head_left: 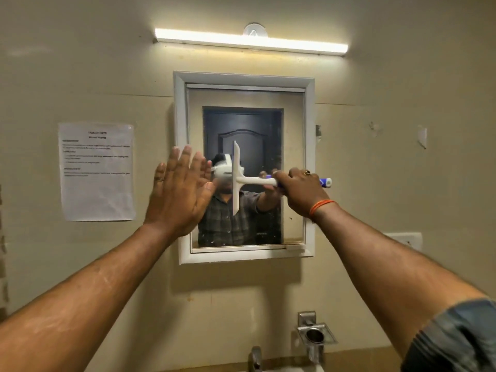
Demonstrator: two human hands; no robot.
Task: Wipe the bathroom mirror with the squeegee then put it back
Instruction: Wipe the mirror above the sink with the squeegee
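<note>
**Head cam: squeegee mid-mirror, blade turned upright**

Head view, starting closest: both bare forearms reach up and forward from the bottom corners, with a bit of blue-grey sleeve [453, 336] showing at the right edge. Below them, on the wall, sit a steel soap holder [316, 335] and a tap [255, 358].

Further out, the left hand [178, 196] is flat and open, fingers spread and pointing up, holding nothing. It sits over the left edge of the mirror [292, 146], but I honestly can't tell if the palm is pressing the frame or just hovering off it.

The right hand [303, 190] is wrapped tight around the handle of the squeegee [237, 178], knuckles up, wrist roughly level, with an orange thread around the wrist. The handle runs sideways and the white blade stands vertical against the glass near the middle of the mirror.

What could go wrong, as I see it:
- The blade looks set up for a sideways pull. If the wrist rolls, one end could lift off and leave a streak.
- That left hand is right in the blade's path, so a leftward pass could bump into it or smear prints on the glass.
- The bottom of the mirror looks speckled, and it's easy to miss with short strokes.
</note>
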